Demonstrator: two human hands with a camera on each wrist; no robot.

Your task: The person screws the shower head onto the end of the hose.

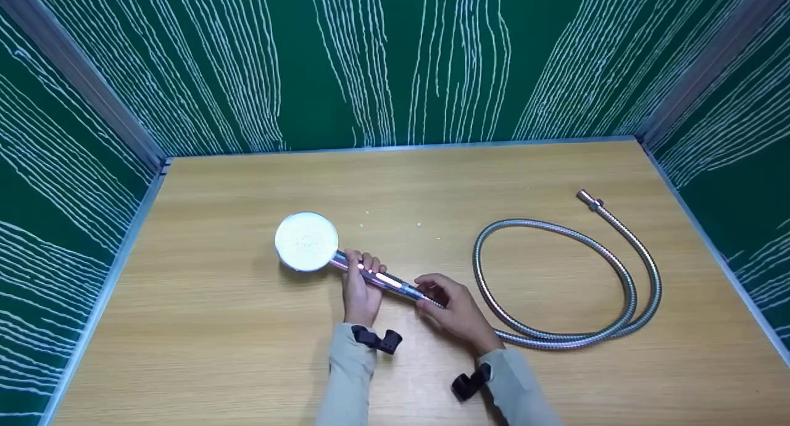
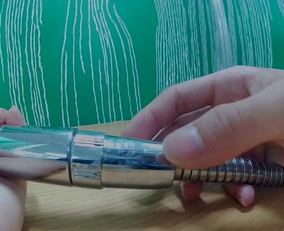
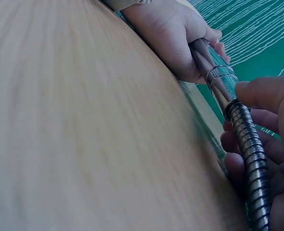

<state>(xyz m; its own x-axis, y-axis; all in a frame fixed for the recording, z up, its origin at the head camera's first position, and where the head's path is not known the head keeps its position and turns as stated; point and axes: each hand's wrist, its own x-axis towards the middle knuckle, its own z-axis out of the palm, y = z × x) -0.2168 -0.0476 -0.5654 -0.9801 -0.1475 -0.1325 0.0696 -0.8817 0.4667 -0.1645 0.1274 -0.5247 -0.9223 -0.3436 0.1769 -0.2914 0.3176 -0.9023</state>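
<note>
A chrome hand shower with a round white face (image 1: 306, 241) is held by its handle in my left hand (image 1: 361, 293), whose fingers curl round it. The handle points down to the right, toward my right hand (image 1: 457, 309). There my right thumb and fingers pinch the smooth metal connector (image 2: 137, 163) of a ribbed metal shower hose. In the left wrist view this connector meets the handle's end at a ringed collar (image 2: 87, 160). Ribbed hose (image 3: 252, 154) runs on from the connector beneath my right palm. How far the threads engage is hidden.
The rest of the hose (image 1: 555, 346) lies looped on the wooden table (image 1: 203, 339) at the right. Its other end (image 1: 589, 199) points toward the back. Small white specks (image 1: 419, 224) lie mid-table. Green walls with white streaks (image 1: 395, 62) enclose the back and sides.
</note>
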